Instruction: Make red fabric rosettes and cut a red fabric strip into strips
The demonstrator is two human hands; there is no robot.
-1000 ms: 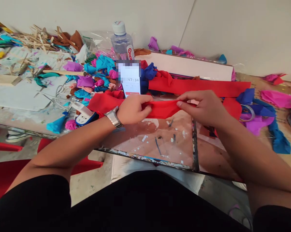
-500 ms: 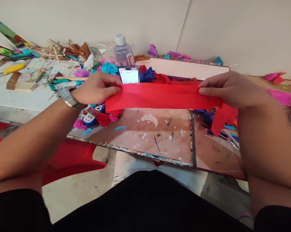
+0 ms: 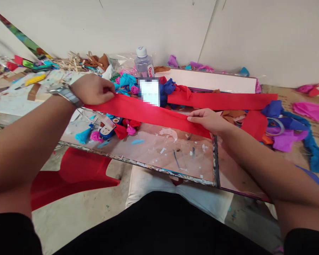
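A long strip of red crepe paper stretches between my two hands above the table, slanting down towards the right. My left hand, with a metal watch on its wrist, is closed on the strip near its left end. Thumb and fingers of my right hand pinch the upper edge near the right end. Behind my right hand, a second red paper strip lies across the table. Beneath the held strip are a blue and white power strip and several crumpled pink and red paper pieces.
A water bottle stands at the back, behind a phone with a blurred screen. Wooden sticks and a yellow cutter lie at left. Blue and purple paper and a tape roll lie at right. A red chair is below the table edge.
My right hand has moved left and down, and my left hand slightly left, so the held strip now slants. The second red strip behind has come into fuller view.
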